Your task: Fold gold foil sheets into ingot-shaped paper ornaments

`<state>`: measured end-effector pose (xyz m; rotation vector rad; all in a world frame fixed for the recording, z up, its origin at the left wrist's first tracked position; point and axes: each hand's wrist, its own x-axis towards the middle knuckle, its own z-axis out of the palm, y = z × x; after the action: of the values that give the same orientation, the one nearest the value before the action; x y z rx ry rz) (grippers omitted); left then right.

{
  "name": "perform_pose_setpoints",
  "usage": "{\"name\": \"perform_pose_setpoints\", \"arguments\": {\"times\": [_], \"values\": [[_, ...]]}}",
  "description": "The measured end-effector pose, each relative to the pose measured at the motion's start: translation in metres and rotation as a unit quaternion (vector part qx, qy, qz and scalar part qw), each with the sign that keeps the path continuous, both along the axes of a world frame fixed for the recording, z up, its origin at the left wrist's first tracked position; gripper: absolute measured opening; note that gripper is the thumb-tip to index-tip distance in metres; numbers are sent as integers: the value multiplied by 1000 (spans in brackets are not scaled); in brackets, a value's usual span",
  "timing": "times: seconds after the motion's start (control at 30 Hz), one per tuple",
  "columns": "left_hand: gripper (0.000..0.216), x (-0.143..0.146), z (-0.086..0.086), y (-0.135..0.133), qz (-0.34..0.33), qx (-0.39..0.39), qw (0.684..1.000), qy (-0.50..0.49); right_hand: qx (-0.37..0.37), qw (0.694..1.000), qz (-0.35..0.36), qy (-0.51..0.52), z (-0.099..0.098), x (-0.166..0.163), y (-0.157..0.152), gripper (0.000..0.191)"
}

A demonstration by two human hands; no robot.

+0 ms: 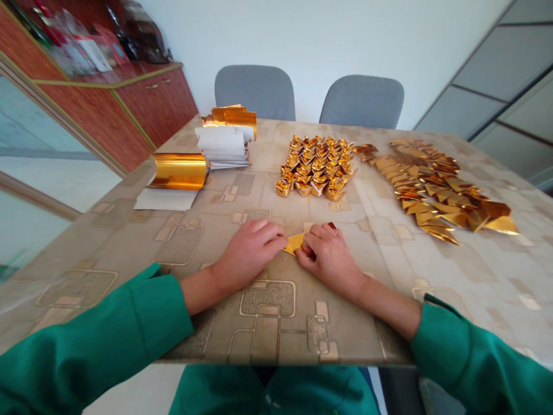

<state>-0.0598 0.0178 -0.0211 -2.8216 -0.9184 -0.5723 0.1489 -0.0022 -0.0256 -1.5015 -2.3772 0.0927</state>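
A small folded piece of gold foil paper [294, 244] is held between my two hands, just above the front middle of the table. My left hand [252, 252] pinches its left tip between thumb and fingers. Curled around the right end is my right hand [327, 256], which hides much of that end. Straight beyond my hands stand rows of folded gold paper ingots [318, 166]. To the right lie overlapping rows of flat, pointed gold paper folds [444, 190]. A curled gold foil sheet [180, 171] rests on white-backed paper at the left.
A stack of white and gold paper sheets [224, 141] stands at the back left of the patterned table [268, 297]. Two grey chairs [254, 91] are behind the far edge. A wooden cabinet [142, 98] holding bags and jars is at the left.
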Motion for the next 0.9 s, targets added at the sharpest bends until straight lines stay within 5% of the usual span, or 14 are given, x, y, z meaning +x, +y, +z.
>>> {"name": "perform_pose_setpoints", "arguments": {"times": [0.13,0.27,0.53,0.9], "values": [[30,0,-3,-11,-81,4,996,38,18,1000,1,5,-3,0,1,24],[29,2,-6,-16,-61,-16,995,76,29,999,14,20,-3,5,-1,17],[34,3,-5,-20,-56,-10,992,111,77,982,171,-2,0,28,-22,21],[41,-13,2,-2,-48,-7,991,128,16,979,195,64,6,34,-27,25]]}}
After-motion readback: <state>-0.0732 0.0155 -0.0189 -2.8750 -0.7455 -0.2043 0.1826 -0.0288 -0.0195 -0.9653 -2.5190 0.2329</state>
